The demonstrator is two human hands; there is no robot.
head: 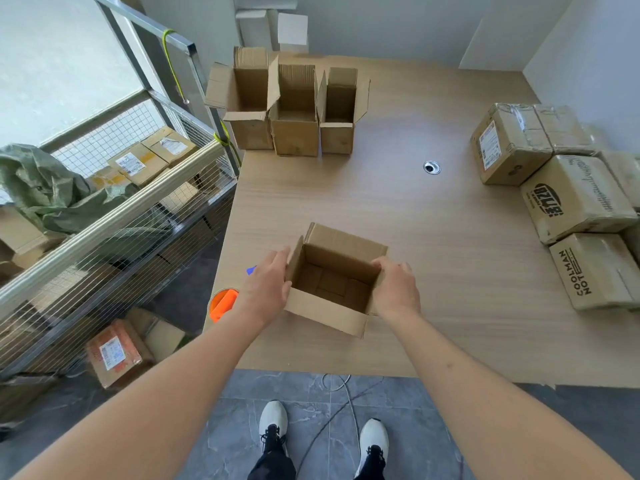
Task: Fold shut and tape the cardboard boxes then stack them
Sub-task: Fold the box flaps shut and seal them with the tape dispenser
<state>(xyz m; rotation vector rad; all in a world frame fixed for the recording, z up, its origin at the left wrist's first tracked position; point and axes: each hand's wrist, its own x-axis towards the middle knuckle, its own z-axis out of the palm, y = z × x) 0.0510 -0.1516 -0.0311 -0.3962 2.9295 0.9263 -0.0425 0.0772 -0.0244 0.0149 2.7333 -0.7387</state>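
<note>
Open cardboard box (334,282): one unit, standing near the front edge of the counter (433,237), toward its left side, top flaps unfolded, interior bare. Left hand (268,289): flat against the box's left flap, fingers fairly straight, grip spread and pressing rather than pinching. Right hand (396,289): fingers curled over the box's right flap and wall, grip closed on that edge. Three more open boxes (294,112): in a row at the far left corner of the counter, flaps up, untaped. Closed boxes (554,202): stacked along the right edge, already sealed by appearance. Orange tape dispenser (223,304): at the front left edge, just beside the left wrist, partly hidden. Risks, as judged: the light box may skid toward the front edge if the two hands press unevenly; a flap folded out of order may spring back before taping; the left forearm could knock the dispenser off the counter edge.
</note>
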